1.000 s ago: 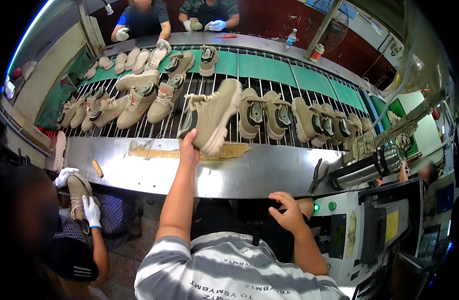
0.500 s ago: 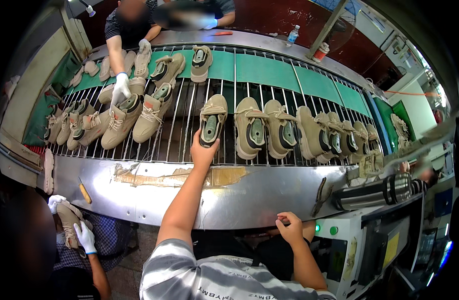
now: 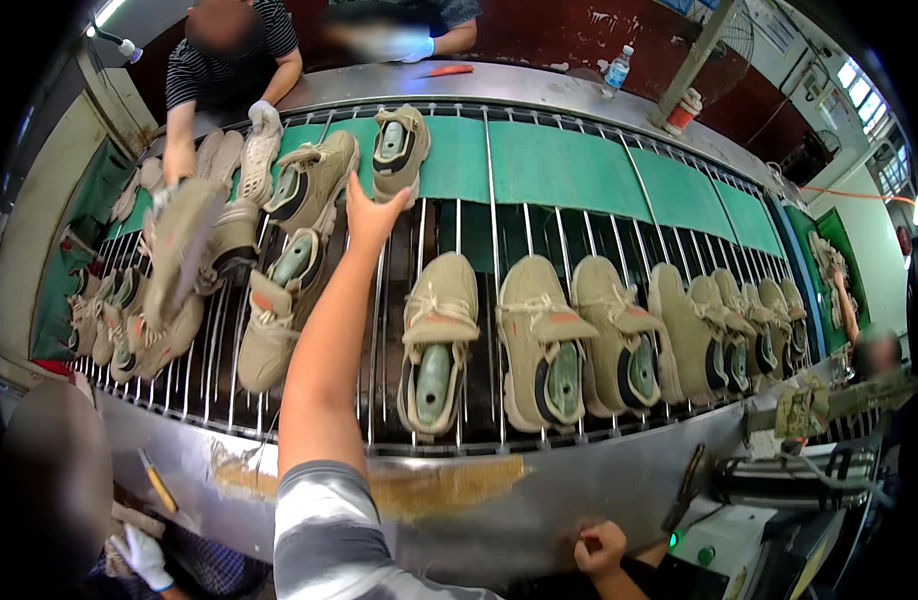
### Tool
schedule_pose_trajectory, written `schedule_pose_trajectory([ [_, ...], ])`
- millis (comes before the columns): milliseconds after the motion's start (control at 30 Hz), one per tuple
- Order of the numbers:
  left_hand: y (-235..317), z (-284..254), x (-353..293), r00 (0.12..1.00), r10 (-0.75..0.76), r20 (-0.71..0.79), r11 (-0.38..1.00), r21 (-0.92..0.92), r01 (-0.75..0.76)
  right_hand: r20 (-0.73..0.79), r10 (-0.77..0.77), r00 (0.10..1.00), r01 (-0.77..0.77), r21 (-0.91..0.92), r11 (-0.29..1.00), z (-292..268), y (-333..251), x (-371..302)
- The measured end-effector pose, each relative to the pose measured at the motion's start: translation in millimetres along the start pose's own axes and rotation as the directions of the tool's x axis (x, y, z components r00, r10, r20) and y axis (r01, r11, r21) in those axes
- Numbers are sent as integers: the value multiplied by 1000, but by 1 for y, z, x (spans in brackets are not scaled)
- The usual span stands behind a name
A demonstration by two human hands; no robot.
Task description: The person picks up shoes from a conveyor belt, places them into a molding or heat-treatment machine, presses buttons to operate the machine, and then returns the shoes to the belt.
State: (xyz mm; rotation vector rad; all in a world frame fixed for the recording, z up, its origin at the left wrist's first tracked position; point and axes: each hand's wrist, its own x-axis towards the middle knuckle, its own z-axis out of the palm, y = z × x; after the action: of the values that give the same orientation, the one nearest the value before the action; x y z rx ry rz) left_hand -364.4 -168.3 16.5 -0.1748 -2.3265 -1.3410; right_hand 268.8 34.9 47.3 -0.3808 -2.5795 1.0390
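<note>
My left hand [image 3: 372,212] reaches across the metal rod conveyor [image 3: 459,240]. Its thumb and fingers are spread at the heel of a beige lace-up shoe [image 3: 399,160] on the green strip; whether skin touches the shoe I cannot tell. A green last shows inside that shoe. Just right of my forearm stands another beige shoe [image 3: 439,345] on the rods, toe pointing away, with a green last in it. My right hand [image 3: 601,548] is low at the near edge, fingers curled in, with nothing visible in them.
Several beige shoes line the rods to the right, one nearest being this shoe [image 3: 547,350]. At far left, a co-worker's gloved hand holds a lifted shoe [image 3: 179,250]. A yellow-handled tool [image 3: 159,482] lies on the near metal ledge. A steel flask [image 3: 794,478] lies at right.
My left hand has let go of the middle shoe and moved farther out, to the shoe on the green strip. The co-worker has raised a shoe. My view has shifted closer over the conveyor.
</note>
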Motion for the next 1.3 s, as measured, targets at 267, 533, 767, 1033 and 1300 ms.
schedule_pose_trajectory([
  [267,5,56,65,981,-189,-45,976,-120,182,-87,43,995,-45,-20,999,3,-27,4],
  [533,60,-93,-33,736,-421,530,228,-724,651,-167,-8,986,0,-46,999,7,-5,-22],
  [767,135,-269,-282,849,-350,395,-40,-912,408,34,205,978,-206,-2,979,5,-18,-21],
  [1033,237,-309,-454,660,49,750,-209,-639,741,127,3,992,-123,952,279,-48,-143,-81],
  [1300,395,-267,-559,96,498,862,161,-200,966,-465,465,753,324,878,353,-160,-103,-198],
])
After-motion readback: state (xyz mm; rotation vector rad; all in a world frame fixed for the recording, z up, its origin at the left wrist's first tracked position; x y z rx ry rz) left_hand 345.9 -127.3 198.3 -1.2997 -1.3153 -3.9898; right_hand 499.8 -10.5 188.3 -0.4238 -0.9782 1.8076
